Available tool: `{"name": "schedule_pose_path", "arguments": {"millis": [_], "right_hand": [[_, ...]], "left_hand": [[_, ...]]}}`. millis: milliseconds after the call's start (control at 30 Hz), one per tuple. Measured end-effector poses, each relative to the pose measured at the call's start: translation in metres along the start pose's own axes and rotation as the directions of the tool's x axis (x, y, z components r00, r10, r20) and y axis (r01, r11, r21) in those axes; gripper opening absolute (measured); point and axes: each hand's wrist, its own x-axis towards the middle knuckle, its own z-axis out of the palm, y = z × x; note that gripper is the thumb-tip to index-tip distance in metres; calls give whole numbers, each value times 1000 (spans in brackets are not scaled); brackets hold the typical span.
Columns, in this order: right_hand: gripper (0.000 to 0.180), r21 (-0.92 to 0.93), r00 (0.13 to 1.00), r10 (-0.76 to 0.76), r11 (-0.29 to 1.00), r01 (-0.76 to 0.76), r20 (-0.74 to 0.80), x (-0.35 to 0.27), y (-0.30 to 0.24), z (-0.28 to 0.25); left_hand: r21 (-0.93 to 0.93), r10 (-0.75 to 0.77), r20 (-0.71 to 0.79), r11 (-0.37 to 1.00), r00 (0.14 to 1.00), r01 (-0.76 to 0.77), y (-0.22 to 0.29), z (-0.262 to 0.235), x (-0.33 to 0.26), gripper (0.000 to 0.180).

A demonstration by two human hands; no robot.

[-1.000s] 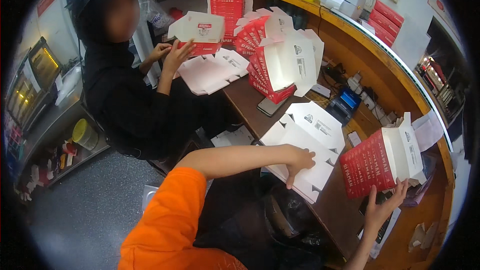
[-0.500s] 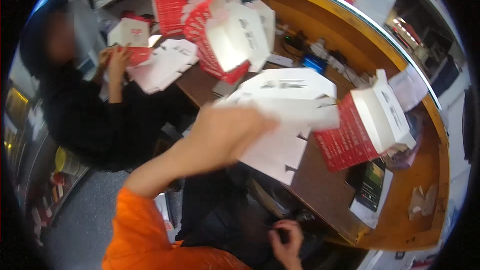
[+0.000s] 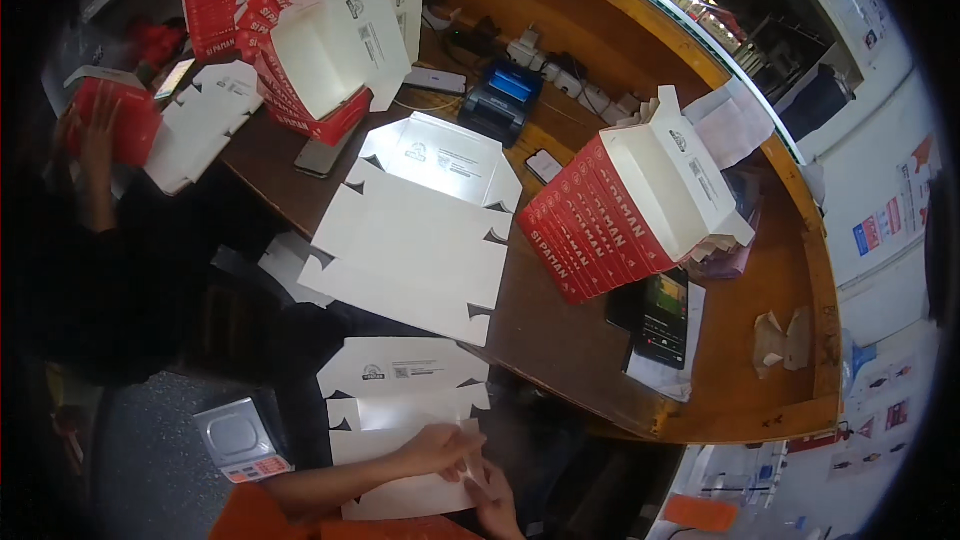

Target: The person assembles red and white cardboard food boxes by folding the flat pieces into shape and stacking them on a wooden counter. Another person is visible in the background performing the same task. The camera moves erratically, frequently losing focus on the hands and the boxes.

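Note:
A flat white cardboard box blank [image 3: 395, 445], with notched edges and a small printed flap at its far end, lies over my lap. My left hand [image 3: 440, 450] reaches across it from the lower left, its fingers closed on the blank's right edge. Close by, my right hand [image 3: 495, 502] grips the same edge from the right side, thumb and fingers drawn together. The edge looks bent up between the two hands. Just beyond, a pile of flat box blanks [image 3: 410, 240] rests on the table, white side up, overhanging its near edge.
Nested red-and-white boxes stand at the right [image 3: 620, 220] and back left [image 3: 310, 90]. A small black printer [image 3: 500, 100], a power strip and phones [image 3: 665, 320] lie about the table [image 3: 570, 365]. At left, a co-worker's hand [image 3: 100, 130] handles a red box.
My left hand has come back from over the table's blanks to my lap, where a flat blank now lies. My right hand has closed on its edge. The view has swung right.

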Motion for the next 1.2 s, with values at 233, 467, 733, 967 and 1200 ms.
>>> {"name": "schedule_pose_path", "arguments": {"millis": [233, 467, 733, 967, 1200], "right_hand": [[39, 42, 952, 181, 983, -176, -249, 1, 10, -34], [32, -139, 923, -83, 990, 33, -375, 10, -2, -36], [14, -394, 883, -299, 907, 145, -363, 25, -34, -39], [50, -604, 848, -448, 770, 205, -283, 32, -7, -42], [43, -595, 960, 20, 781, -190, -281, 43, -5, -76]], "left_hand": [[-374, 10, 87, 927, 996, 23, -59, -17, 39, 32], [-544, 13, 125, 837, 992, 57, -71, -12, 59, 28], [-583, 94, -8, 809, 996, -81, -61, -6, 90, 18], [-329, 149, -16, 933, 989, -146, -60, 7, 86, 16], [-469, 188, -110, 856, 976, -218, -54, -9, 86, 14]]}}
